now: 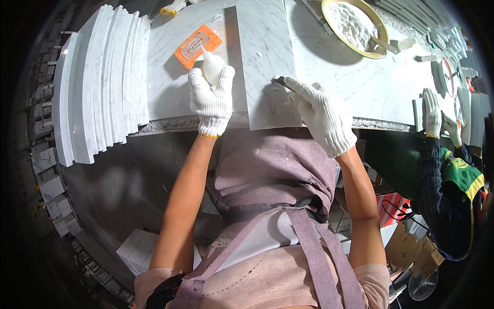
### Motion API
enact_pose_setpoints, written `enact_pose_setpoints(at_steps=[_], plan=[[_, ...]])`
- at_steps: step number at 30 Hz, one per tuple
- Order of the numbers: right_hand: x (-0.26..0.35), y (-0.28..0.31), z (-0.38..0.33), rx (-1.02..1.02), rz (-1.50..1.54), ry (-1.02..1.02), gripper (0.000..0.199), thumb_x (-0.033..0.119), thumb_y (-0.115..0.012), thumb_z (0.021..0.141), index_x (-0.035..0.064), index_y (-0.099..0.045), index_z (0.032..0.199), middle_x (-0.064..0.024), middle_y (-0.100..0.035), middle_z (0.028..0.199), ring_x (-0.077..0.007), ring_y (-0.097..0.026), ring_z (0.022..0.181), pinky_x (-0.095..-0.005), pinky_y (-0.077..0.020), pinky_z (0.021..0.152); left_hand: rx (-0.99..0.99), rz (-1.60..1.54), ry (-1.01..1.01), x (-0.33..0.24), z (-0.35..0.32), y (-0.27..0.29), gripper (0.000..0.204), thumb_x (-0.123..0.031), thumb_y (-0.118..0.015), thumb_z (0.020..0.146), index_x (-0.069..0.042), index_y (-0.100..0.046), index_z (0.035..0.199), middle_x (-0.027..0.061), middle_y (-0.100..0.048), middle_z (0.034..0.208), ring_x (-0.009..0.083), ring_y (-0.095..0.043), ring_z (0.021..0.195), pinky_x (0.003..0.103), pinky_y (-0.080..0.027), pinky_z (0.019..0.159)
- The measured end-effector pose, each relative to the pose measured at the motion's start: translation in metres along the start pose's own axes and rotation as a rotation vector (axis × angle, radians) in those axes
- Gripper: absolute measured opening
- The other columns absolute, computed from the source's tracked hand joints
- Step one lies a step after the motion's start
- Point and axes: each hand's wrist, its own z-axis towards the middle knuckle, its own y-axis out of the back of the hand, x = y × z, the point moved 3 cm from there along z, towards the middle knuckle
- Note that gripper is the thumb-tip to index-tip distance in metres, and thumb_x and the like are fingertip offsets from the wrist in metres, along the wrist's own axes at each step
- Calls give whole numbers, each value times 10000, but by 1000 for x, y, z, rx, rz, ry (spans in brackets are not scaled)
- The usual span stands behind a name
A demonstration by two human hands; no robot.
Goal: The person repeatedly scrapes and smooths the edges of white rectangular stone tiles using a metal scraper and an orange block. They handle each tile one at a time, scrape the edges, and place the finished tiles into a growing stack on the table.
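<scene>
My left hand (211,100), in a white knit glove, is closed around a white squeeze bottle (212,68) with a thin nozzle. The nozzle points up and left over an orange hand sanding pad (197,47) lying on the marble top. My right hand (321,113), gloved the same way, is over the near end of a grey-veined marble strip (267,56). Its fingers pinch a small dark object (278,80) against or just above the strip; its kind is hard to make out. The strip's near end sticks out past the table edge.
Several upright marble slabs (98,82) stand at the left. A yellow-rimmed bowl of white powder or paste (350,26), holding a scraper (386,45), is at the far right. A co-worker's gloved hands (433,113) work at the right. Boxes (404,247) sit below.
</scene>
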Motion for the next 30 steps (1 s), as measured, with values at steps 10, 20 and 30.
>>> enact_pose_setpoints(at_steps=[10,20,30], plan=[[4,8,-9,129,-299,-15,429,108,-620,1028,185,-685,1445,-131,-700,936,-269,-649,808,-404,-530,718,-23,46,-48,-2,0,0,593,-323,-891,868,-49,-598,1305,138,-709,1160,272,-711,1036,423,-573,926],[4,3,8,78,-85,-23,383,125,-585,1044,155,-686,1412,-181,-732,1076,-315,-714,898,-400,-571,782,31,-8,-35,-2,1,-1,619,-281,-861,907,-8,-540,1360,128,-654,1202,227,-661,1072,394,-541,966],[21,14,-8,131,-144,-119,365,184,-534,1072,177,-657,1415,-180,-716,1119,-315,-722,947,-407,-582,829,-13,18,-28,-2,-1,-1,608,-311,-877,887,-41,-582,1345,146,-706,1160,264,-704,1036,419,-570,930]])
